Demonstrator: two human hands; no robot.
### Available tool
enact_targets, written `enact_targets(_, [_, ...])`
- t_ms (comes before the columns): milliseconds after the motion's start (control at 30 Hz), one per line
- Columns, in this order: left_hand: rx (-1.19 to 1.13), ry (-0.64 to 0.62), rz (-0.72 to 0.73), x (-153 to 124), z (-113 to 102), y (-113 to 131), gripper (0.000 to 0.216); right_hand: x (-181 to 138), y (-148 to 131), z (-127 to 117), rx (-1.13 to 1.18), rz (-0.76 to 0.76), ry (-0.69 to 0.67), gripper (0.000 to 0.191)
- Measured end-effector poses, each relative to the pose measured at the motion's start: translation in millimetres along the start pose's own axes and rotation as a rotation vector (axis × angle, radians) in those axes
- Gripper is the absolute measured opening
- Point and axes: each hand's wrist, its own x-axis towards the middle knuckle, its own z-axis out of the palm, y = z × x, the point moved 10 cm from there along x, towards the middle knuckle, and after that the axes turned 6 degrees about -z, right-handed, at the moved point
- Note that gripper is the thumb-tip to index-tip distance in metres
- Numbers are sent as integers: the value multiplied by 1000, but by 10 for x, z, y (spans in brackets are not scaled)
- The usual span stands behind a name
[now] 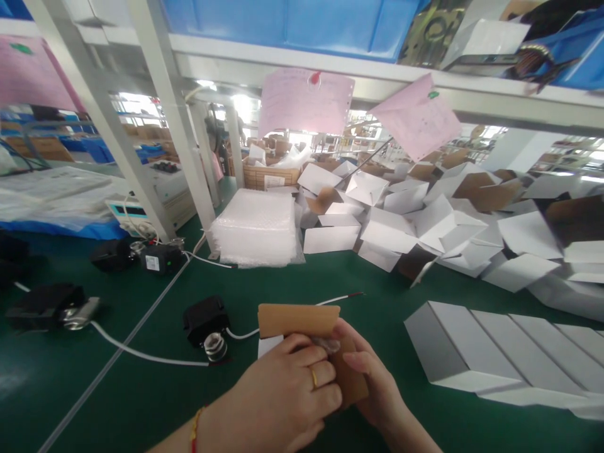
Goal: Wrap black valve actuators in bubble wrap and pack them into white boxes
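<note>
Both my hands hold a small cardboard box, brown inside and white outside, low in the middle of the view. My left hand, with a gold ring and a red wrist cord, is closed over its front. My right hand grips a brown flap from the right. Something clear and crinkly shows between my fingers at the box's mouth. Just left of the box a black part with a metal threaded end lies on the green mat, trailing a white cable.
A row of closed white boxes lies at the right. A heap of open white boxes fills the back right. A stack of bubble wrap bags stands beside a white shelf post. More black parts lie left.
</note>
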Motion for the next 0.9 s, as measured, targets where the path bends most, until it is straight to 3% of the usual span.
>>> enact_targets(200, [-21,41,-27,-106,-124,34,28,18,26,17,-36,-32,-2,50])
enact_targets(367, [-38,139,-65,-203,-267,24,16,38,15,101,-32,-60,-20,52])
enact_targets(467, [-25,166,-58,-212,-195,20,18,11,91,67,-33,-65,3,49])
enact_targets(667, [39,198,-55,-136,50,21,16,-139,442,-345,-194,43,176,62])
enact_targets(800, [10,234,-47,-178,-124,73,10,-155,428,-428,-275,69,235,71])
enact_targets(900, [-79,265,-84,-391,-345,48,25,-132,404,-428,-245,104,267,72])
